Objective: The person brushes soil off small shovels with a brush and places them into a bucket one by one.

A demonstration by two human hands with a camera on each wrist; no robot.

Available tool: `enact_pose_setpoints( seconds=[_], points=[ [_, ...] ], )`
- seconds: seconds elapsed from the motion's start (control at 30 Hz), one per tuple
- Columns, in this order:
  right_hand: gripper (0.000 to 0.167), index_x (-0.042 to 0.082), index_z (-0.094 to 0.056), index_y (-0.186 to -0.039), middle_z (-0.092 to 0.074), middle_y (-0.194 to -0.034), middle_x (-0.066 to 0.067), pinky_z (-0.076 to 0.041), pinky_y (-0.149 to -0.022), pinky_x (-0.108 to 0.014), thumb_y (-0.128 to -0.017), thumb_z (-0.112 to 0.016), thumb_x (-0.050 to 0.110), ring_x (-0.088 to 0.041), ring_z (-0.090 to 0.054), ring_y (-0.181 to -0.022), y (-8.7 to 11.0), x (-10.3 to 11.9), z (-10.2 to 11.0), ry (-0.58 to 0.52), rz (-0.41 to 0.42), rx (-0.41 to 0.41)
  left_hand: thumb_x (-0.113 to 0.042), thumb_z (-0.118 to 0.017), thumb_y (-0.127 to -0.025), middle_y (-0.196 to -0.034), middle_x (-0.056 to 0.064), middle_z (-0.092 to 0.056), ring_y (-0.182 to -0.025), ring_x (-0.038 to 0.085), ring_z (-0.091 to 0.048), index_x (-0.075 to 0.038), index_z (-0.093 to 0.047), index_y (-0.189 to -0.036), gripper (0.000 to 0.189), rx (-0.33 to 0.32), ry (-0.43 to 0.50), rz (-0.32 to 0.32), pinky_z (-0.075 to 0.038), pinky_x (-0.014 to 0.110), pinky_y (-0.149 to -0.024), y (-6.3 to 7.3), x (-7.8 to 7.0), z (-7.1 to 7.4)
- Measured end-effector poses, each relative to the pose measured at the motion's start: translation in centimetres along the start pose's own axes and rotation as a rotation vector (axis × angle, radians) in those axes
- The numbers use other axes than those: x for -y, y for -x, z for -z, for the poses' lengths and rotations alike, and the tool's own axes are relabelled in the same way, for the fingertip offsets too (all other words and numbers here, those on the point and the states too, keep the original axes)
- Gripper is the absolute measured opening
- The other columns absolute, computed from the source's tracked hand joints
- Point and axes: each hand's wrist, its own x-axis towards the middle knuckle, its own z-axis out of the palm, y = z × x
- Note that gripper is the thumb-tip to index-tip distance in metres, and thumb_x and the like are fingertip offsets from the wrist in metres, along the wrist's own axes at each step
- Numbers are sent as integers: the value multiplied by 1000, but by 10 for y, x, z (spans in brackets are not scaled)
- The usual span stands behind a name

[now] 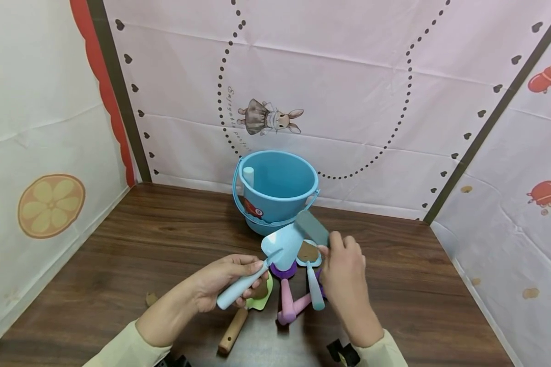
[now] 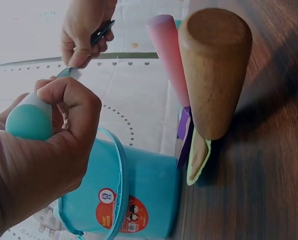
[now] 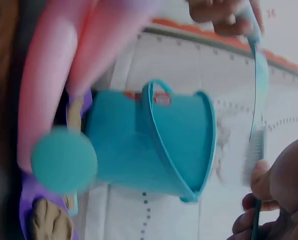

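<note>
My left hand [image 1: 211, 285] grips the handle of a light blue toy shovel [image 1: 280, 244], its blade tilted up before the bucket. With my right hand [image 1: 346, 270] I hold a grey-green brush [image 1: 312, 228] at the shovel's blade. Pale bristles [image 3: 256, 150] of the brush meet the blade in the right wrist view, though blurred. Below the hands lie a green shovel with a wooden handle [image 1: 233, 332], purple shovels with pink handles [image 1: 286, 300], and a light blue shovel [image 1: 315, 290] bearing a brown lump [image 1: 307, 252].
A blue bucket [image 1: 275, 206] stands at the back of the wooden table [image 1: 408, 295], with a pale handle [image 1: 248, 176] sticking up inside. A small brown lump [image 1: 151, 298] lies beside the left forearm. Printed cloth walls [image 1: 349, 92] enclose the table's back and sides.
</note>
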Motion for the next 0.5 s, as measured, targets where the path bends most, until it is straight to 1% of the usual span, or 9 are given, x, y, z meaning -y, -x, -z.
enact_pose_setpoints(
  seconds=[0.13,0.3,0.37,0.5],
  points=[
    [24,4,-52,-94,-43,-79,-11,-37,-65,-44,-100,-61,26,-30,-47,-72,-4,-8,5,12,-36,13,-30,-55,-105,-84,0,-59,-67,12,-53,-6,-66,-107,26,9,6,-7,-46,22,-56,1,-2,2],
    [25,4,-53,-99,-42,-81,-10,-37,-68,-42,-102,-58,29,-29,-47,-74,-4,-5,8,-2,-48,44,-30,-54,-106,-85,0,-59,-68,11,-54,-7,-66,-108,27,14,10,-6,-47,23,-57,2,-3,2],
    [25,4,-53,-100,-42,-81,-10,-37,-68,-42,-102,-58,29,-29,-47,-74,-4,-5,8,-3,-47,46,-30,-54,-106,-85,0,-59,-68,11,-54,-6,-66,-108,27,19,13,-6,-47,23,-57,3,-3,2],
    [26,3,-55,-101,-43,-80,-10,-38,-67,-43,-101,-60,28,-29,-47,-74,-3,-5,8,-2,-37,26,-31,-55,-105,-85,0,-60,-68,11,-54,-5,-65,-109,28,17,14,-1,-47,23,-57,3,-3,1]
  ],
)
